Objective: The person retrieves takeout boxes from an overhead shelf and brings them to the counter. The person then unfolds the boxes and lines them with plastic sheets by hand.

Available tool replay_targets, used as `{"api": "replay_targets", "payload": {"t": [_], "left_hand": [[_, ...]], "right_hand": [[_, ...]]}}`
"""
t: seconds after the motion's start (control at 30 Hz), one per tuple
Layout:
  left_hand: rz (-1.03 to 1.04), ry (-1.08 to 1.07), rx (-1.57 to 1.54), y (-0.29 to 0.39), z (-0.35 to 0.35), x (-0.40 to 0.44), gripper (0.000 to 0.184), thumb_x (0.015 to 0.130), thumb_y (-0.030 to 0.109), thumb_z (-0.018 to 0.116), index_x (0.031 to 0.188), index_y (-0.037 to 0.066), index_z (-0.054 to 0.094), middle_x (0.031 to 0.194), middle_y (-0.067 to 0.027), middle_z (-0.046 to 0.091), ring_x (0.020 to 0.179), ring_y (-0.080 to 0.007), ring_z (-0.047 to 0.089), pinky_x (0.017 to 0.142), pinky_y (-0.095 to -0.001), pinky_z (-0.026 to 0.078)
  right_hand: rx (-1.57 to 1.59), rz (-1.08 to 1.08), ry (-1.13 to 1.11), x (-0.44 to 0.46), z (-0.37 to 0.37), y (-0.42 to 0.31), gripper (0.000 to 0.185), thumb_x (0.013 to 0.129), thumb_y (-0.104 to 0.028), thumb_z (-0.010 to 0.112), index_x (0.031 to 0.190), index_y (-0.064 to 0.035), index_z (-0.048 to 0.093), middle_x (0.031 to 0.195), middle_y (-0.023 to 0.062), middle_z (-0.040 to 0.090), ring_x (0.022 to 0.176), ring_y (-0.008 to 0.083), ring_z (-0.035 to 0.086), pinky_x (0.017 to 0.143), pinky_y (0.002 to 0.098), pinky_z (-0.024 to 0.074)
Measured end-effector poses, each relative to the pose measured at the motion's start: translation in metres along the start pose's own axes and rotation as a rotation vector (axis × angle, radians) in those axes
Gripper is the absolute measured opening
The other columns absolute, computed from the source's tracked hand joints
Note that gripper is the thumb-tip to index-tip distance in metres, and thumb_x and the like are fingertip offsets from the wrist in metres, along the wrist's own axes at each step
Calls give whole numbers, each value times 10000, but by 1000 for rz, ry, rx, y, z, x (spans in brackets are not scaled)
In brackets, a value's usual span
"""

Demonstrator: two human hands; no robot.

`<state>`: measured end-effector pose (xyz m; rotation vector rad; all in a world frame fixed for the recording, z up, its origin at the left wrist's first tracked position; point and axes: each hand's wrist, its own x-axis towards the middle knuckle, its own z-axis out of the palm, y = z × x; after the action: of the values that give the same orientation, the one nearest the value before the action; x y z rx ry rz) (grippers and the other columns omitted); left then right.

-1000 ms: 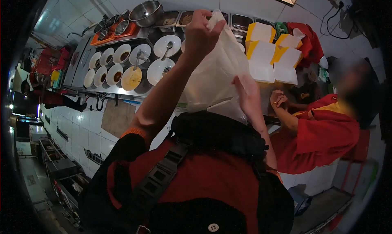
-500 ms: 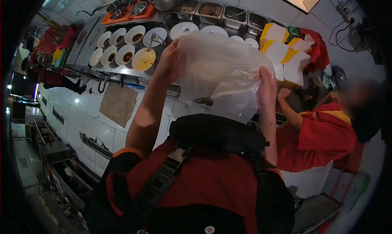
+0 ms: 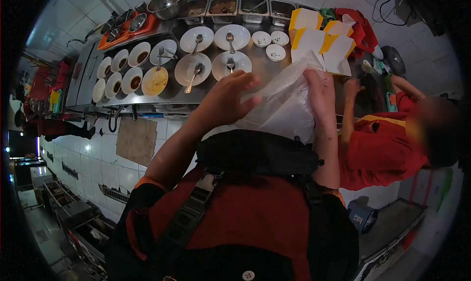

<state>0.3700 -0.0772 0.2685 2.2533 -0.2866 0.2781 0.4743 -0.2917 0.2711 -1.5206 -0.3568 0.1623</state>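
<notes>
Head view: your left hand (image 3: pixel 221 103) now looks off the bag (image 3: pixel 289 104), fingers parted, so your right hand (image 3: pixel 321 92) alone is clamped on it and it hangs gathered, no longer spread between both, by the counter (image 3: pixel 260 65) near the boxes (image 3: pixel 307 44).

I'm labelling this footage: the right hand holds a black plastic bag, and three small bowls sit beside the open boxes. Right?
The colour is wrong: the head view shows the right hand holding a whitish, see-through plastic bag, and three small bowls beside the open boxes.
</notes>
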Motion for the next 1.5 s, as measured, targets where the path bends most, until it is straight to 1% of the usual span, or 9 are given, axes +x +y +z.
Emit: {"api": "replay_targets", "payload": {"t": [0.1, 0.27, 0.37, 0.57, 0.67, 0.73, 1.1, 1.37, 1.5], "left_hand": [[-157, -22, -387, -9, -6, 20, 116, 912, 97, 590, 922, -6, 643, 692, -24, 599, 659, -98, 576, 669, -263, 494], [-158, -132, -226, 0, -37, 65, 157, 941, 105, 537, 925, -9, 645, 720, -27, 605, 636, -47, 491, 589, -240, 425], [-61, -263, -50, 8, -42, 97, 191, 950, 124, 516, 924, -13, 646, 725, -13, 613, 643, -56, 501, 582, -253, 420], [108, -328, 139, 68, -62, 136, 258, 966, 216, 523, 942, -6, 653, 694, -126, 606, 606, -162, 555, 604, -322, 456], [118, -367, 174, 70, -66, 147, 297, 970, 255, 512, 933, -4, 654, 682, -129, 600, 603, -193, 563, 600, -342, 457], [91, -380, 186, 77, -78, 151, 312, 975, 267, 507, 936, -10, 646, 700, -124, 608, 626, -197, 571, 612, -339, 459], [293, -165, 250, 74, -86, 155, 353, 978, 309, 525, 815, 2, 590, 662, -102, 544, 601, -195, 489, 592, -356, 412], [242, -568, 457, 52, -104, 151, 358, 843, 349, 729, 834, 5, 631, 683, -83, 564, 634, -159, 521, 601, -337, 436], [18, -636, 453, 53, -111, 149, 340, 851, 325, 726, 856, -4, 640, 713, -79, 593, 649, -144, 538, 623, -332, 457]], "right_hand": [[-104, 20, -23, 1, -20, -7, 259, 927, -191, 574, 742, -13, 614, 666, -50, 554, 611, 48, 457, 576, 248, 376], [-386, -86, -212, 10, -61, -25, 260, 916, -217, 635, 793, 11, 617, 669, -32, 536, 645, 60, 462, 605, 258, 403], [-573, -294, 137, 11, -64, -59, 256, 874, -234, 702, 933, 6, 636, 770, 17, 586, 694, 97, 506, 644, 266, 432], [-945, -1066, 321, 14, -37, -123, 431, 778, -268, 788, 1119, -65, 619, 1002, 94, 638, 782, 158, 568, 684, 283, 460], [-917, -898, 49, 23, -38, -124, 356, 787, -253, 785, 1038, -44, 643, 908, 107, 652, 759, 135, 573, 669, 275, 456], [-786, -362, -274, 34, -48, -121, 240, 852, -234, 730, 896, -16, 640, 740, 54, 615, 670, 95, 523, 629, 260, 430], [-457, -276, -371, 59, -56, -106, 273, 895, -226, 688, 760, 2, 626, 628, -46, 530, 624, 34, 438, 564, 242, 382], [-414, -280, -616, 94, -59, -61, 180, 801, -164, 782, 870, -29, 685, 729, -42, 592, 680, 24, 469, 593, 224, 391], [-22, -94, -384, 86, -46, -47, 311, 865, -273, 703, 1099, -80, 636, 869, -37, 604, 718, 33, 486, 586, 217, 385]]}}
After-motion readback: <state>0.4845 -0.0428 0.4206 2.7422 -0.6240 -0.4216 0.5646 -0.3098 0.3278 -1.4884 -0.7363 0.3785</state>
